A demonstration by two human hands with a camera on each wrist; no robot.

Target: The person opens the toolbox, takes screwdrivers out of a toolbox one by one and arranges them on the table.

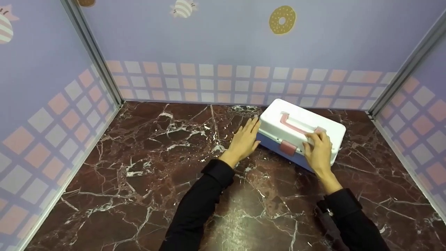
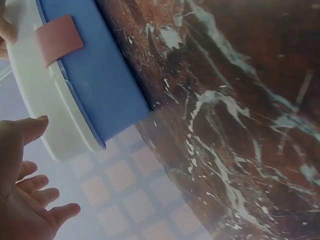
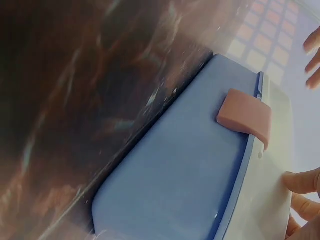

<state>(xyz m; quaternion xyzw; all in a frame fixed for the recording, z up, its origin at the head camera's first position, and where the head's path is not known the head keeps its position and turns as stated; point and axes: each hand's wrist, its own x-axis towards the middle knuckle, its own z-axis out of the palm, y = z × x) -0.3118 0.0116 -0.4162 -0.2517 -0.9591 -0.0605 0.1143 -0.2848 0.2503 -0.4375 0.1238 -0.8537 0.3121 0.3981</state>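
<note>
A storage box with a white lid (image 1: 327, 120) and a blue base (image 2: 102, 65) sits closed on the marbled surface, turned at an angle. A pink latch (image 1: 288, 147) is on its front, and a pink handle (image 1: 292, 127) lies low on its top. My left hand (image 1: 244, 139) is by the box's left end, fingers extended and thumb apart; the left wrist view shows nothing in its grasp. With curled fingers my right hand (image 1: 318, 153) grips the handle near its right end, the thumb by the lid's front edge. Its fingertips partly hide the handle.
The dark red marbled tabletop (image 1: 139, 195) has white veins and small pale specks. Lilac panels with pink and white squares enclose it: a back wall (image 1: 226, 42), a left wall (image 1: 41, 104) and a right wall (image 1: 418, 115). The box is close to the back wall.
</note>
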